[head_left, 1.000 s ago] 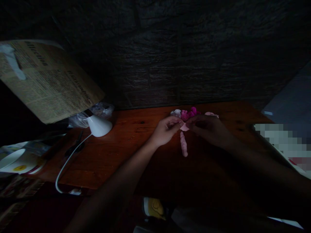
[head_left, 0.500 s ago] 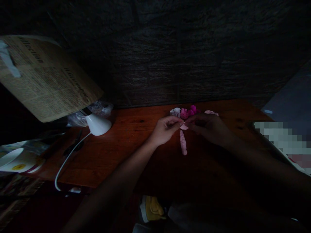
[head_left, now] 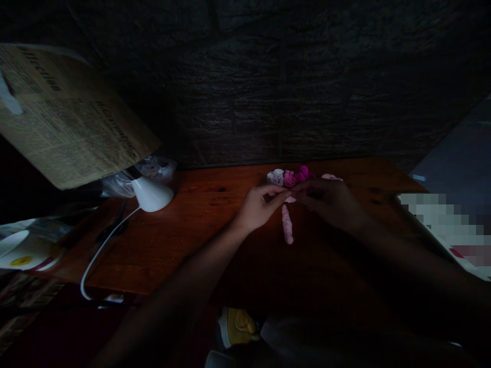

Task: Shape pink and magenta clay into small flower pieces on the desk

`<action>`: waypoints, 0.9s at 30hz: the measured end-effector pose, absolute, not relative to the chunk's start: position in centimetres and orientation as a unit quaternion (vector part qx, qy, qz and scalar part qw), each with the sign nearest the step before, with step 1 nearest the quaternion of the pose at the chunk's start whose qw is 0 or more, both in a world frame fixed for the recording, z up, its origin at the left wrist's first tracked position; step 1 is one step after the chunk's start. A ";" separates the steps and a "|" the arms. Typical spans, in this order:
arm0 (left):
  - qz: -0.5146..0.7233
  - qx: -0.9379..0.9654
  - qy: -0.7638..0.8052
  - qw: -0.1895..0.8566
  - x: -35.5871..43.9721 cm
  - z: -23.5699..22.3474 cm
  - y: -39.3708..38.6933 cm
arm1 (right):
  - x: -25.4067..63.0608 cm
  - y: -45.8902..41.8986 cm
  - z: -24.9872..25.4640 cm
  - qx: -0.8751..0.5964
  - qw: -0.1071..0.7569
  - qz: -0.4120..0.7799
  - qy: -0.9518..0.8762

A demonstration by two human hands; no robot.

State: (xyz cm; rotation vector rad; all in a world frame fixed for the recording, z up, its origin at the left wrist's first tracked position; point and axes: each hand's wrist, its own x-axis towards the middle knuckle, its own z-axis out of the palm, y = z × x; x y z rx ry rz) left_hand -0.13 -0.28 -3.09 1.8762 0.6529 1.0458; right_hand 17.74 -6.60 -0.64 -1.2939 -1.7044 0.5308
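Note:
My left hand [head_left: 261, 205] and my right hand [head_left: 328, 199] meet above the wooden table [head_left: 184, 230], fingertips almost touching. Both pinch a thin, flat piece of pale pink clay [head_left: 290, 200], its lower edge showing beneath the fingers. Just below it lies a lumpy pink clay roll [head_left: 287, 225] on the tabletop. Behind my hands sit a whitish clay lump [head_left: 275, 177], a pink one [head_left: 289, 178] and a magenta one [head_left: 305, 173]. Part of a light pink piece [head_left: 331, 177] shows beyond my right hand. The dim light hides fine detail.
At the left stands a lamp with a white base [head_left: 153, 194], a newsprint shade [head_left: 76, 117] and a white cord [head_left: 94, 255]. Dark scissors [head_left: 113, 227] lie beside the cord. A white paper cup [head_left: 23, 250] is at the left edge. The stone wall [head_left: 245, 102] bounds the back.
The flat pink piece shows less below my fingertips than before. Both hands keep their pinch in nearly the same place. The whole view has shifted slightly.

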 end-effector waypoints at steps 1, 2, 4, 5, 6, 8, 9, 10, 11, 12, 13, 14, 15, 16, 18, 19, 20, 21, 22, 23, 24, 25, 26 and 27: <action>0.420 0.755 0.263 0.430 -0.1 -3.1 -0.2 | 17.7 -6.6 -0.7 -0.520 0.452 0.220 -0.691; 0.420 0.758 0.262 0.425 -0.2 -3.1 -0.2 | 17.7 -6.6 -0.7 -0.518 0.451 0.225 -0.691; 0.420 0.766 0.257 0.414 -0.2 -3.2 -0.1 | 17.6 -6.6 -0.8 -0.516 0.449 0.236 -0.690; 0.421 0.768 0.255 0.409 -0.2 -3.1 0.0 | 17.6 -6.6 -0.9 -0.517 0.449 0.240 -0.688; 0.423 0.769 0.254 0.406 -0.2 -3.1 0.0 | 17.6 -6.6 -0.9 -0.518 0.449 0.243 -0.686; 0.431 0.766 0.253 0.405 -0.2 -3.0 0.1 | 17.6 -6.5 -1.0 -0.520 0.449 0.251 -0.683; 0.435 0.762 0.253 0.408 -0.1 -3.0 0.1 | 17.6 -6.5 -1.0 -0.520 0.446 0.255 -0.682; 0.438 0.756 0.255 0.413 -0.1 -2.9 0.1 | 17.6 -6.5 -0.9 -0.519 0.443 0.259 -0.683; 0.439 0.751 0.256 0.422 0.0 -2.9 0.1 | 17.7 -6.5 -0.9 -0.519 0.439 0.262 -0.685; 0.438 0.746 0.257 0.431 0.0 -2.9 0.1 | 17.7 -6.5 -0.9 -0.519 0.436 0.263 -0.686; 0.436 0.740 0.260 0.441 0.0 -2.8 0.0 | 17.7 -6.5 -0.9 -0.519 0.434 0.263 -0.687; 0.436 0.733 0.262 0.452 0.1 -2.8 0.0 | 17.8 -6.5 -0.8 -0.520 0.434 0.261 -0.688; 0.436 0.726 0.263 0.463 0.1 -2.7 0.0 | 17.8 -6.5 -0.8 -0.522 0.434 0.258 -0.687; 0.437 0.718 0.264 0.474 0.1 -2.7 -0.1 | 17.9 -6.4 -0.8 -0.524 0.436 0.255 -0.686; 0.448 0.698 0.263 0.493 0.2 -2.6 -0.1 | 18.0 -6.3 -0.8 -0.533 0.443 0.247 -0.677; 0.453 0.689 0.264 0.501 0.2 -2.6 -0.1 | 18.0 -6.3 -0.8 -0.540 0.447 0.244 -0.670; 0.458 0.681 0.265 0.507 0.2 -2.6 -0.1 | 18.0 -6.2 -0.8 -0.546 0.452 0.242 -0.663; 0.461 0.674 0.268 0.511 0.2 -2.6 0.0 | 18.0 -6.2 -0.8 -0.549 0.456 0.242 -0.657; 0.463 0.669 0.271 0.513 0.2 -2.6 0.0 | 18.0 -6.2 -0.8 -0.549 0.460 0.245 -0.654; 0.463 0.667 0.274 0.515 0.2 -2.6 0.0 | 18.0 -6.2 -0.8 -0.545 0.463 0.248 -0.653; 0.461 0.667 0.276 0.516 0.2 -2.6 0.1 | 18.0 -6.2 -0.7 -0.540 0.464 0.250 -0.656; 0.459 0.666 0.276 0.519 0.1 -2.6 0.1 | 18.0 -6.2 -0.7 -0.535 0.464 0.252 -0.660; 0.458 0.665 0.275 0.522 0.1 -2.6 0.1 | 18.0 -6.2 -0.7 -0.531 0.463 0.252 -0.663; 0.456 0.665 0.272 0.525 0.1 -2.6 0.1 | 17.9 -6.3 -0.6 -0.528 0.462 0.254 -0.665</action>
